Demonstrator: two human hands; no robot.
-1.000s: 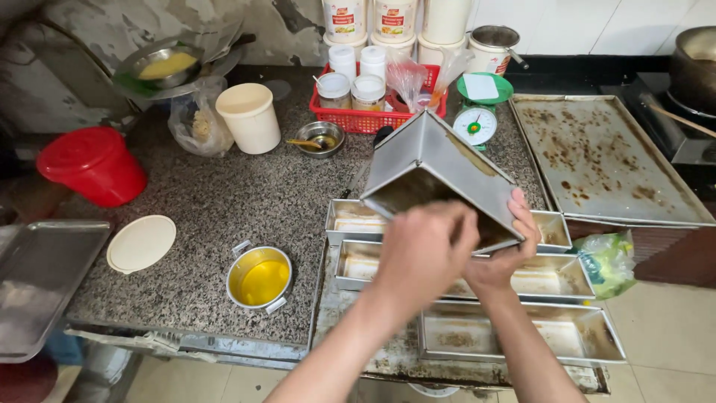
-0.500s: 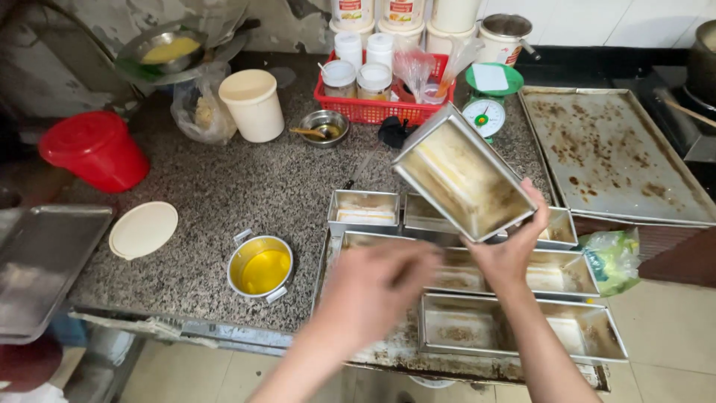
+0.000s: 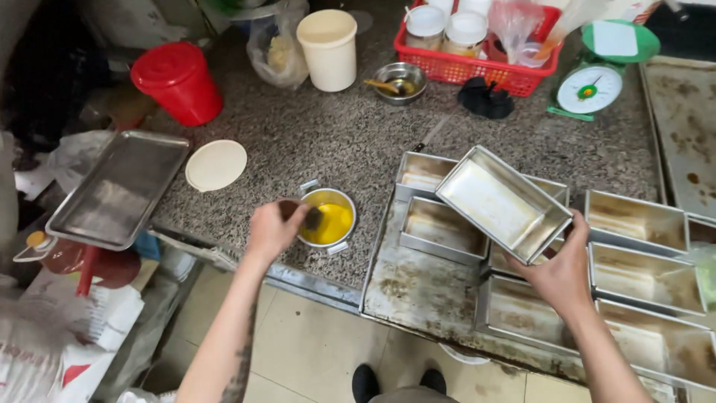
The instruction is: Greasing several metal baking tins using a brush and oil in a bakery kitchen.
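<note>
Crowding the held tin: perhaps greased loaf tins.

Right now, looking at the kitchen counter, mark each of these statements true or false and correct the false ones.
1. The right hand holds a loaf tin tilted above the tray. True.
2. The left hand rests on the red bucket. False: it dips a brush into the small pot of yellow liquid.
3. The round cream lid lies on the counter beside the pot. True.
4. The kitchen scale stands left of the bucket. False: it stands far to its right.
</note>
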